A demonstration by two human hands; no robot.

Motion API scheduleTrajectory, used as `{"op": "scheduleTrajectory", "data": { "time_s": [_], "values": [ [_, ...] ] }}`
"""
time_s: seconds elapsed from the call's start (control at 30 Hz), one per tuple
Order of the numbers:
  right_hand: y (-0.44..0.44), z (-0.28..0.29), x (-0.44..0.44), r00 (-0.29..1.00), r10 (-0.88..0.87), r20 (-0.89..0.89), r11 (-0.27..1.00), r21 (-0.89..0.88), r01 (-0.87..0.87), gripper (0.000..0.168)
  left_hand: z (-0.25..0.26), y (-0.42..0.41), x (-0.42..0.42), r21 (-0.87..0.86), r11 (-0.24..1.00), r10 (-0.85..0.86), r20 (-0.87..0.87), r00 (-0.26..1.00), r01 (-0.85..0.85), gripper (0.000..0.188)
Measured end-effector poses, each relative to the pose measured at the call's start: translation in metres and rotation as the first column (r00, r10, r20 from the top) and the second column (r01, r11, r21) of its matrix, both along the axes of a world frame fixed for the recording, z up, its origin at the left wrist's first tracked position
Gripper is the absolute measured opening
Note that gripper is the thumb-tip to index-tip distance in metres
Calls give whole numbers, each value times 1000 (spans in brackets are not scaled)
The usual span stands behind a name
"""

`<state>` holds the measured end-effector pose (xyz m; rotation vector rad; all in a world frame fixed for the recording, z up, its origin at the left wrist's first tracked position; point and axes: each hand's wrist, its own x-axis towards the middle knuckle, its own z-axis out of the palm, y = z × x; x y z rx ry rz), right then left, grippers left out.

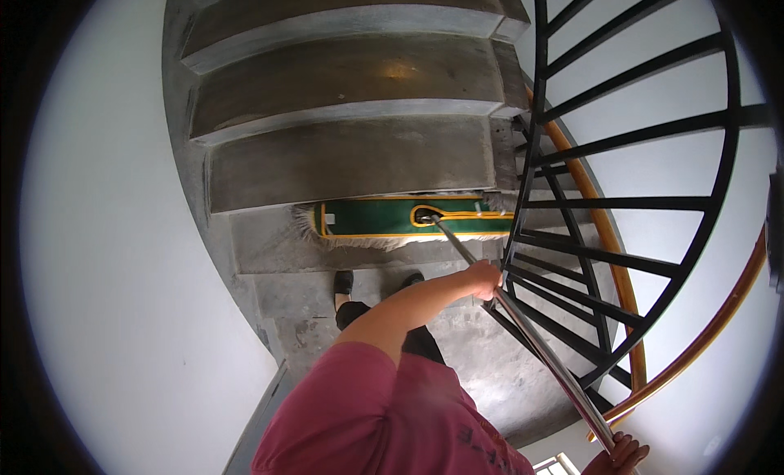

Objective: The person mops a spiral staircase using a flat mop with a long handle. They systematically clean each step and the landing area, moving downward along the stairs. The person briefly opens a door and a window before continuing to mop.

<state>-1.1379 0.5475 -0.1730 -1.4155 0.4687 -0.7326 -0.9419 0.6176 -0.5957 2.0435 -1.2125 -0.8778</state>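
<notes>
A wide dust mop (373,216) with a green, yellow-edged cover and a pale fringe lies across a concrete stair tread. Its far long edge is close along the step above, and its right end reaches the black railing bars. From the swivel joint (425,216), a metal mop handle (542,349) slants down to the right. My left hand (485,280) is closed around the lower part of this handle, beside the railing. Farther up the pole, near the bottom right of the view, my right hand (623,453) holds it close to the wooden handrail.
Several concrete steps (349,153) rise ahead. On the left a white wall (104,230) curves along the stairs. A black metal railing (618,202) and a wooden handrail (723,328) bound the right side. My shoes (343,283) stand on the step below the mop.
</notes>
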Motion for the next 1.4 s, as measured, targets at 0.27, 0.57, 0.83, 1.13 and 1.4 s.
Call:
{"op": "scheduleTrajectory", "data": {
  "time_s": [0.27, 0.57, 0.83, 1.13, 1.4],
  "values": [
    [20, -1, -31, 1000, 0, 26, 1000, 19, -1, 13, -15, 32, -41, -49, 998, 33, -55, 998, -36, 16],
    [51, -34, -40, 988, -145, -53, 973, 172, 152, 18, -33, 132, -81, 124, 983, -124, -116, 986, 138, 19],
    [43, -18, -65, 998, 57, 15, 979, 195, -59, 13, 1, 146, -64, 50, 991, -121, -86, 989, 126, 20],
    [42, 19, -30, 957, -261, 129, 965, 58, 255, 13, 13, 40, -19, -83, 993, 86, -1, 996, -86, 14],
    [25, 4, -26, 988, 150, 23, 982, -122, -146, 9, -18, 62, -37, -100, 976, 194, -13, 981, -195, 20]
  ]
}}
